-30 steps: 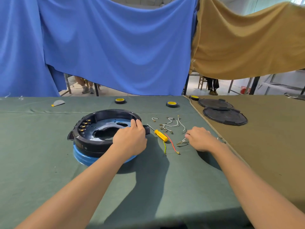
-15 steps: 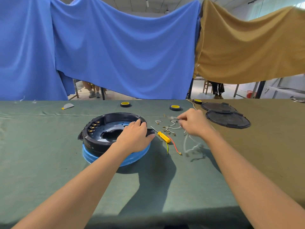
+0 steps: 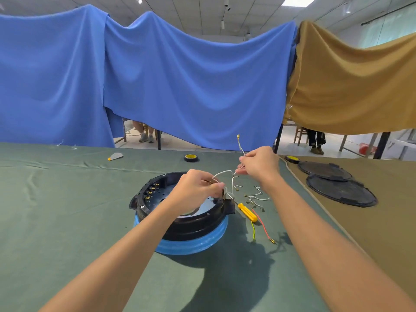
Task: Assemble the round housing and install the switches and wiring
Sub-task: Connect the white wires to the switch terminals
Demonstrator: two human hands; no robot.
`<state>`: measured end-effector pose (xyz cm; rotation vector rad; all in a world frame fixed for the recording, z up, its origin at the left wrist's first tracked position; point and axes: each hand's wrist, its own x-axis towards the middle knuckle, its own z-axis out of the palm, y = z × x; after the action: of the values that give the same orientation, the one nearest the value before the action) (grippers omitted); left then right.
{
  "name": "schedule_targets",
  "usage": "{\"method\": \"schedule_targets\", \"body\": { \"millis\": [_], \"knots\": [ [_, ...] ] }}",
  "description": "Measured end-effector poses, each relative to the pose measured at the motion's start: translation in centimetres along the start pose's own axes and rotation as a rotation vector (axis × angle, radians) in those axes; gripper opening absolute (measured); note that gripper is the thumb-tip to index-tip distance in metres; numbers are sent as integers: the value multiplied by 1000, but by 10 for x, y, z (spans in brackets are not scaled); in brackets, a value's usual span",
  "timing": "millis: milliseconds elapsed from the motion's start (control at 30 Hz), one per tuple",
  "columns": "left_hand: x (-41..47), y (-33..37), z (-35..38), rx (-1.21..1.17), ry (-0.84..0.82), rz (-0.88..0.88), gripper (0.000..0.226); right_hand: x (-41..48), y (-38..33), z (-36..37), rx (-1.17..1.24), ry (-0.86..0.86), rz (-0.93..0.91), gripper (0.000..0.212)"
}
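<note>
Your green-covered tabletop (image 3: 67, 221) runs back to a hanging blue cloth (image 3: 180, 86) and an ochre cloth (image 3: 349, 86). The round housing (image 3: 191, 224) sits near the tabletop's middle on a blue base (image 3: 202, 246), so take the housing as your mark.

Your left hand (image 3: 195, 192) is over the housing's right rim with its fingers curled, the grip pinched on one end of a white wire (image 3: 221, 173). Your right hand (image 3: 261, 165) is raised just beyond and to the right of the housing. Its grip is pinched on the same wire, and a terminal end sticks up above the knuckles. The wire arcs between the two hands, lifted off the cloth.

Along the housing's inner left wall, a row of switches (image 3: 152, 191) shows brass contacts. A yellow-handled screwdriver (image 3: 247, 212) lies at the housing's right edge, its shaft pointing in toward the rim. Just right of it are loose wires (image 3: 258, 197), a red wire (image 3: 262, 224) and a yellow-green wire (image 3: 253, 230).

A tape roll (image 3: 191, 158) lies behind the housing. Well to the right, past the seam where a brown cover (image 3: 371, 233) begins, two black covers (image 3: 337, 190) overlap. The broadest stretches of green cloth lie left of the housing and in front of it, under your forearms
</note>
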<state>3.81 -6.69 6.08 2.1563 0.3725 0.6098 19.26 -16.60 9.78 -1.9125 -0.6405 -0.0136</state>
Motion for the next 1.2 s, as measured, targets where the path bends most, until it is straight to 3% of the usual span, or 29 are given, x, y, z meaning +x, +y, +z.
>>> {"method": "schedule_targets", "body": {
  "millis": [167,267,367,433,500,567,633,733,833,1067,1200],
  "knots": [
    [4,-10,-15,-377,240,-106,9,3,-8,16,235,-43,134,15],
    [8,-12,-23,-488,350,-138,6,3,-7,27,302,-103,171,9],
    [11,-12,-31,-470,436,-119,5,2,-9,34,158,-122,145,26],
    [13,-12,-37,-462,462,-107,3,1,-12,37,-200,10,-21,33],
    [14,-13,-44,-464,458,-93,4,-2,-17,40,-346,140,-325,35],
    [16,-13,-51,-470,432,-76,6,-5,-29,43,-291,61,-564,30],
    [18,-12,-56,-456,396,-59,6,-8,-44,49,-213,-144,-628,26],
    [20,-11,-64,-438,365,-31,10,-9,-60,57,-140,-421,-546,23],
    [19,-14,-72,-470,397,-43,17,-13,-64,70,225,-615,-342,21],
    [22,-42,-100,-350,575,-146,29,-13,-69,96,483,-634,-81,16],
    [20,-80,-114,-118,517,-323,19,-6,-75,108,782,-601,214,19]
  ]
}}
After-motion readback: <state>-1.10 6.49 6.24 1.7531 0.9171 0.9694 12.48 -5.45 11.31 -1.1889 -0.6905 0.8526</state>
